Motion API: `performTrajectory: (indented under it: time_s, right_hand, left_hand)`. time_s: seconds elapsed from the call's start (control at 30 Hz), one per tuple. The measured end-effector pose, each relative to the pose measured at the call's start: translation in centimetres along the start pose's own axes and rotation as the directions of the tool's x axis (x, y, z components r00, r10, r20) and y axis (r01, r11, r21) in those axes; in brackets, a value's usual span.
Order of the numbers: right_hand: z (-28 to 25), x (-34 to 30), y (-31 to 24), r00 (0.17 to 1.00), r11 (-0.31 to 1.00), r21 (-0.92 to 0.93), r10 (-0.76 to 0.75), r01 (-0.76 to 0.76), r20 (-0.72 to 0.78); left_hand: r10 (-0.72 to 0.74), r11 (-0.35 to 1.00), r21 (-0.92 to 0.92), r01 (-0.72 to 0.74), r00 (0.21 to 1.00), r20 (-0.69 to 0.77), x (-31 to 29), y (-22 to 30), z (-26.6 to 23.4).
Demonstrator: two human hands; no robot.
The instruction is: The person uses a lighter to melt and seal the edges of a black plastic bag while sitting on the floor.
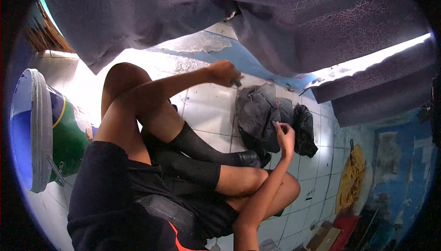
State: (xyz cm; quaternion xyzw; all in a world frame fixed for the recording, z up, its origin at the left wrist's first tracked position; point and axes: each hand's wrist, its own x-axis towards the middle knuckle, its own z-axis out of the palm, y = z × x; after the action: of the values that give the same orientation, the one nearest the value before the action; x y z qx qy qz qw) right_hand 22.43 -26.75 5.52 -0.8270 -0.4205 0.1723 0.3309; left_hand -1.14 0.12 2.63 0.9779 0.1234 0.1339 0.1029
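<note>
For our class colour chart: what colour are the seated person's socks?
The socks are black, best seen in the head view.

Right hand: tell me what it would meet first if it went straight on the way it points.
Most likely the grey bundle: the right hand points up the picture toward its near side. Depth is unclear, so it might pass above it instead.

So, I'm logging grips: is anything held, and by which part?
The left hand seems closed around a small dark object; its gripped part cannot be told. Whether the right hand, by the dark grey bundle, holds anything cannot be told.
</note>
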Motion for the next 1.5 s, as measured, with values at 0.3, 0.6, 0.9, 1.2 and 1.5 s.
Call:
performTrajectory:
  time_s: [0.3, 0.6, 0.9, 1.2, 1.5]
  right_hand:
    - [-0.5, 0.9, 1.4, 1.0, 0.999, 0.041, 0.022, -0.021, -0.015]
    - [-0.6, 0.7, 0.1, 0.999, 0.997, 0.067, 0.045, -0.045, 0.009]
    - [0.1, 0.8, -2.3, 0.995, 0.993, 0.087, 0.071, -0.077, 0.068]
    - [0.2, 0.9, -0.2, 0.998, 0.996, 0.072, 0.039, -0.043, 0.052]
    - [-0.2, 0.4, -0.2, 0.997, 0.999, 0.036, 0.024, -0.027, 0.067]
  left_hand:
    - [0.162, 0.98, 0.164, -0.113, 0.932, -0.324, 1.0, 7.4, -2.2]
    - [-0.077, 0.98, 0.19, 0.05, 0.987, 0.138, 0.8, 2.3, -0.3]
    - [0.067, 0.98, 0.175, -0.092, 0.987, 0.143, -0.8, 1.0, 1.3]
    - [0.049, 0.993, 0.106, -0.058, 0.995, 0.088, 0.1, 1.9, 1.2]
    - [0.097, 0.99, 0.081, -0.119, 0.967, 0.234, 0.2, 1.5, 1.8]
